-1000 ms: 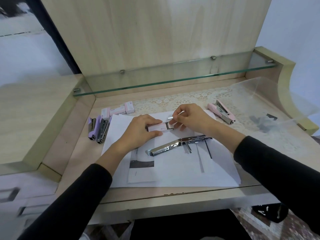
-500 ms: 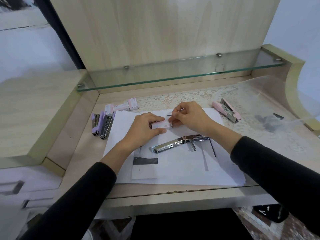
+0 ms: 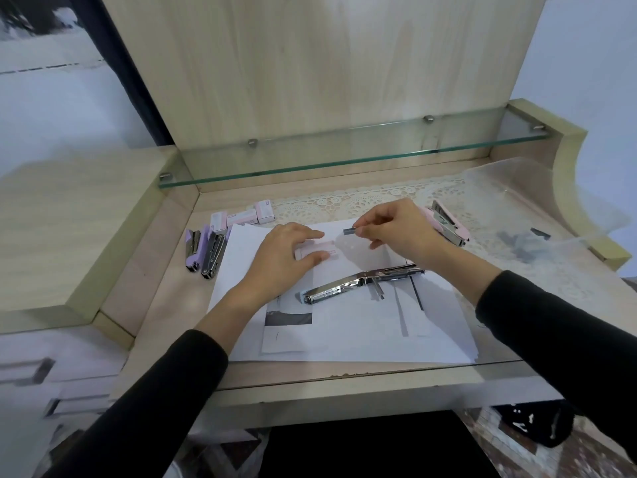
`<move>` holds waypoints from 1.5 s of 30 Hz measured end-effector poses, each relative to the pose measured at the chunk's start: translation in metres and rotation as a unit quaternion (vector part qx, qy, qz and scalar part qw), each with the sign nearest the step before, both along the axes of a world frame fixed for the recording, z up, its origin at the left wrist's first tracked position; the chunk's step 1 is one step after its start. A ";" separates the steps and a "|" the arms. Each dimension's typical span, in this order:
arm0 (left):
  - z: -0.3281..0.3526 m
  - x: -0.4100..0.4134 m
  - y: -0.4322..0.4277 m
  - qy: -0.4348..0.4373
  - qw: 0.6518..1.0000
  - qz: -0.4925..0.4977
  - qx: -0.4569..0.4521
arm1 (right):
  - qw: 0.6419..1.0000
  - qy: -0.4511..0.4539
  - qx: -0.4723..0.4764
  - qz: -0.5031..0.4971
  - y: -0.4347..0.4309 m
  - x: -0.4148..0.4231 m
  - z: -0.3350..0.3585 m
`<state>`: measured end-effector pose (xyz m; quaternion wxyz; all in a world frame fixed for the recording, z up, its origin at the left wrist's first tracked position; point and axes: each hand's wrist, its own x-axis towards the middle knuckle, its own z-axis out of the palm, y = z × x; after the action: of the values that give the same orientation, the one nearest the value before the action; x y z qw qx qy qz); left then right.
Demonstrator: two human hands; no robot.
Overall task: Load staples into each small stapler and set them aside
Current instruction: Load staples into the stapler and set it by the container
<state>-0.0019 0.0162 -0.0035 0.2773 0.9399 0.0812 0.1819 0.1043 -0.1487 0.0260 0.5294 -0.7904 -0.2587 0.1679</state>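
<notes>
**Strip out of the box, stapler waiting open**

Right hand (image 3: 400, 232), centre-right of the frame: thumb and forefinger pinch a short grey strip of staples (image 3: 350, 231), held just above the paper (image 3: 344, 339). A second ago this hand was working at the end of the staple box; the strip is now clear of it and a little to its right.

Left hand (image 3: 286, 253), centre: fingers and thumb hold the pale pink staple box (image 3: 324, 251) by its sides and pin it flat on the paper. It has hardly shifted.

Open stapler (image 3: 358, 284): chrome, lying unfolded just below both hands, untouched. Cannot tell from here whether its channel is empty.

Elsewhere: two purple staplers (image 3: 203, 253) side by side at the left edge of the paper, spare boxes (image 3: 248, 215) behind them. Pink stapler (image 3: 448, 225) at the right on the lace mat, partly behind the right wrist. Crumpled plastic bag (image 3: 534, 236) far right.

Reading: the fetching of staples looks done. The likely next step is laying the strip into the open stapler and closing it. The strip is small and thinly held, so it could slip or break.
</notes>
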 end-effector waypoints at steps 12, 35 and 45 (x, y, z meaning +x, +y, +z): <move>-0.002 -0.043 -0.035 0.045 0.993 -0.071 -0.084 | 0.998 -0.032 -0.045 -0.022 -0.047 -0.010 0.001; 0.012 -0.019 -0.049 0.079 0.995 -0.047 0.046 | 0.990 -0.086 -0.105 0.042 -0.062 -0.018 0.002; -0.003 -0.011 -0.054 0.032 0.997 -0.022 -0.070 | 0.942 -0.267 -0.188 0.074 -0.060 -0.024 0.000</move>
<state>-0.0126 -0.0377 -0.0066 0.3437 0.9251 0.0817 0.1390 0.0802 -0.2085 0.0258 0.2682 -0.8700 -0.4123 0.0352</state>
